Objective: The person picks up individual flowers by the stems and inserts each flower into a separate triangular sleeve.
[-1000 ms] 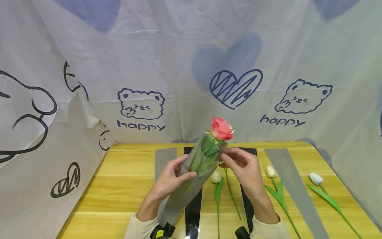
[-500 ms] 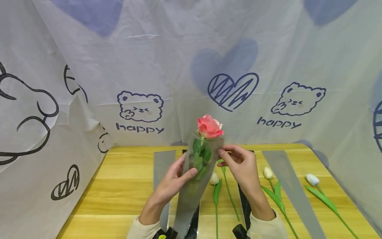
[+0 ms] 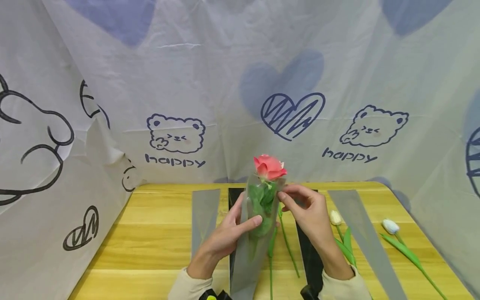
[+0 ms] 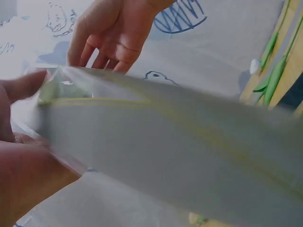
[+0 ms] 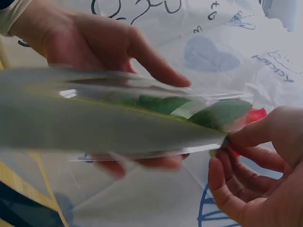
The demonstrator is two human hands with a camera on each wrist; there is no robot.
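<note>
A pink rose stands in a see-through grey flower sleeve, its bloom above the sleeve's mouth and its green leaves showing through. My left hand grips the sleeve from the left, thumb across the front and the other fingers behind. At the sleeve's upper right edge, my right hand pinches the film between thumb and forefinger. In the right wrist view the sleeve tapers away from the bloom. Its film fills much of the left wrist view, where the bloom is mostly hidden.
Below the hands lies the wooden table. To the right are a cream tulip and a pale blue tulip, with a flat grey strip between them. Another grey strip lies left, and a black strip runs under the right forearm.
The rose and its sleeve have turned from leaning right to nearly upright, then shifted slightly right and down. My left hand has moved right with them; my right hand keeps pinching the edge.
</note>
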